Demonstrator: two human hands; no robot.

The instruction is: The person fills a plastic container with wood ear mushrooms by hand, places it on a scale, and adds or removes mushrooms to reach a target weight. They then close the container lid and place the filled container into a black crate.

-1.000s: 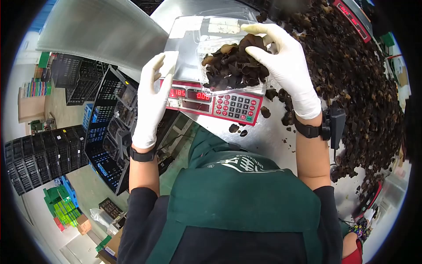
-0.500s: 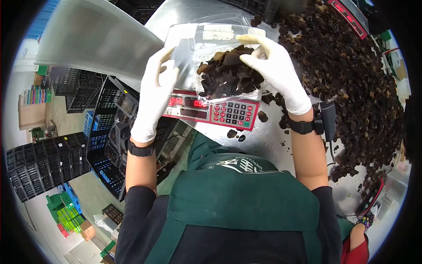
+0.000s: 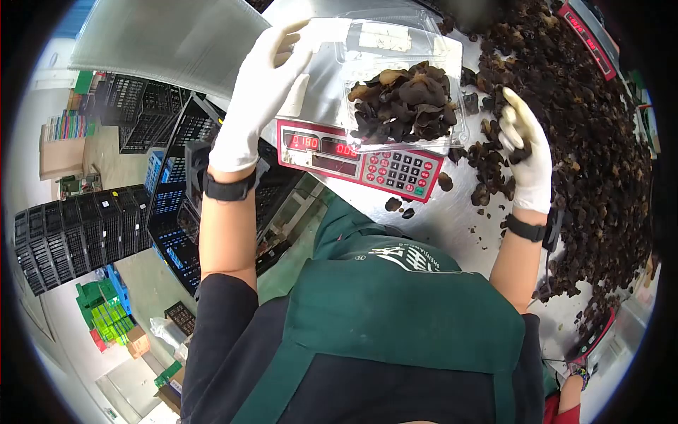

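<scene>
A clear plastic box (image 3: 458,127) with its lid folded back rests on a red and white digital scale (image 3: 361,161). Dark brown wood-ear fungus (image 3: 409,102) fills the lower half of the box. My left hand (image 3: 272,78), in a white glove, is raised left of the box, fingers apart and holding nothing. My right hand (image 3: 524,145), also gloved, is right of the box at the edge of the big fungus pile (image 3: 593,155). Its fingers are curled, with a dark piece of fungus against the palm.
Another red scale (image 3: 586,39) stands at the upper right. A grey panel (image 3: 162,46) rises at the upper left. Black crates (image 3: 78,233) are stacked on the floor at left. At the lower right, a co-worker's forearm (image 3: 571,394) shows.
My right hand has left the box and moved right to the pile, where it has a dark piece. My left hand has moved up, away from the box. The scale's reading has changed.
</scene>
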